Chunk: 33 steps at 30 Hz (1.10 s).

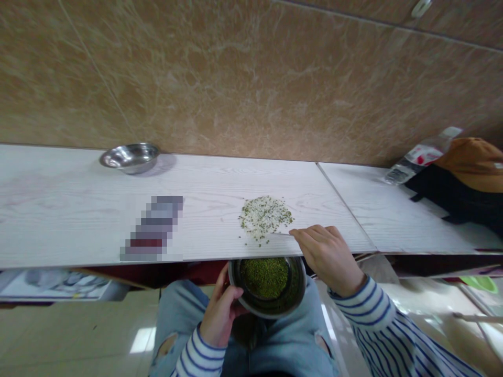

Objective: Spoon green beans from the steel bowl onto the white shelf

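Note:
My left hand (222, 311) grips the rim of a metal bowl (297, 290), thumb over the edge. The bowl is held just below the table's front edge, over my lap, and green mung beans (267, 277) lie in it. My right hand (324, 254) is closed on a thin, pale metal tool (281, 234), whose kind I cannot tell. Its tip reaches the near edge of a flat pile of white rice grains mixed with mung beans (265, 214) on the white table. A few beans lie scattered round the pile.
A second steel bowl (131, 158) stands at the back left by the wall. Nearer the front lies a pixelated flat item (153, 230). At the right, a plastic bottle (420, 157) leans on dark and brown cloth (463, 188). The table (212, 209) has a seam right of the pile.

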Motion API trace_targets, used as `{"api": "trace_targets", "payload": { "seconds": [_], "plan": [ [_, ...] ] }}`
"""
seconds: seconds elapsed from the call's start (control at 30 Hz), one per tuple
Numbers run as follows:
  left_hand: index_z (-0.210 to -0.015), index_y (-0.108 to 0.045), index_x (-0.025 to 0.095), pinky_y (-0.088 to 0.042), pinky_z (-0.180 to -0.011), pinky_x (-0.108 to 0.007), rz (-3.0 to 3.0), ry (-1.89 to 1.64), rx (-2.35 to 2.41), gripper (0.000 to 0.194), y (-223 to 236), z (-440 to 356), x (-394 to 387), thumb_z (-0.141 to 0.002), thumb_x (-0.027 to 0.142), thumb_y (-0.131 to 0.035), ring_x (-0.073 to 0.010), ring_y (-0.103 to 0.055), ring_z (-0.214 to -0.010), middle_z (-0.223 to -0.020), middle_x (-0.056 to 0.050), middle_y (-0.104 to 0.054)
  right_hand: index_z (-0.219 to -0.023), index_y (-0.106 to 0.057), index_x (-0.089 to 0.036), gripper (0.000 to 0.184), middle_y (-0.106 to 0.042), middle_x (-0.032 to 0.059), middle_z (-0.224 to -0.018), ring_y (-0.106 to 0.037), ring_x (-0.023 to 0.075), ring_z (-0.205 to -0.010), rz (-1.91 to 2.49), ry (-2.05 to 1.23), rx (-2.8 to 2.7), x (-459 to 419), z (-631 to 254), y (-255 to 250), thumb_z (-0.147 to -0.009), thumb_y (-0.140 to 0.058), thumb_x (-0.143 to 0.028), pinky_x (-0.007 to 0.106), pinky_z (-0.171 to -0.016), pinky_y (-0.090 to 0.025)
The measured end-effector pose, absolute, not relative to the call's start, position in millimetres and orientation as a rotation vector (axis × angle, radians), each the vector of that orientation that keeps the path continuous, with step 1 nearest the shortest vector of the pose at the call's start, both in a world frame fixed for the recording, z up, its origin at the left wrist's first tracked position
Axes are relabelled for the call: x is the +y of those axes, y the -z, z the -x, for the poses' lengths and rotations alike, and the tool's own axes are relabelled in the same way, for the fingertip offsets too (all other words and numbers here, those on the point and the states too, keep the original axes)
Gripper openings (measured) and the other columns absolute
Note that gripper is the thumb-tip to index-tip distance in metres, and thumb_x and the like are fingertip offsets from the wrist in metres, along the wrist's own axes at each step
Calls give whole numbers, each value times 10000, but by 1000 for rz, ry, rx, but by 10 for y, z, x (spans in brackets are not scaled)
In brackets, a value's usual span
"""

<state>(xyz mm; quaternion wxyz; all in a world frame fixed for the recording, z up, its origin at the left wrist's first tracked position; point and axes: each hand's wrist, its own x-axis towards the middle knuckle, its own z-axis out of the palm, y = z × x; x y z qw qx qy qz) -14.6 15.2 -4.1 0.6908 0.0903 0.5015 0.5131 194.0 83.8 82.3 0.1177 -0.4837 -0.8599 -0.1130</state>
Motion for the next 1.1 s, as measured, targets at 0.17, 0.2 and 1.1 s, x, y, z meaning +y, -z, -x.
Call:
{"api": "trace_targets", "payload": {
  "seconds": [0.17,0.2,1.1],
  "plan": [
    [-1231,-433,277,-483,-575,-270,-206,-1152,1128,659,31,149,150,-603,119,-553,-136,-540,-728,-1058,-29,-574,-1038,-580,-203,225,-667,26,-898,-540,164,-858,1488,365,-2497,852,-1950,-800,-862,-445,-168,303,-708,-289],
    [-1240,-422,281,-483,-582,-272,-217,-1136,1116,664,38,154,148,-610,119,-553,-137,-538,-739,-1062,-29,-568,-1035,-581,-208,223,-667,24,-895,-541,163,-857,1477,358,-2509,844,-1948,-798,-860,-449,-169,302,-708,-289],
    [-1246,-422,286,-493,-612,-308,-207,-1139,1100,667,87,153,164,-616,117,-563,-143,-552,-722,-1002,-28,-588,-1044,-569,-217,217,-663,20,-898,-540,163,-850,1468,313,-2515,796,-1940,-803,-874,-436,-193,306,-698,-287]
  ]
}}
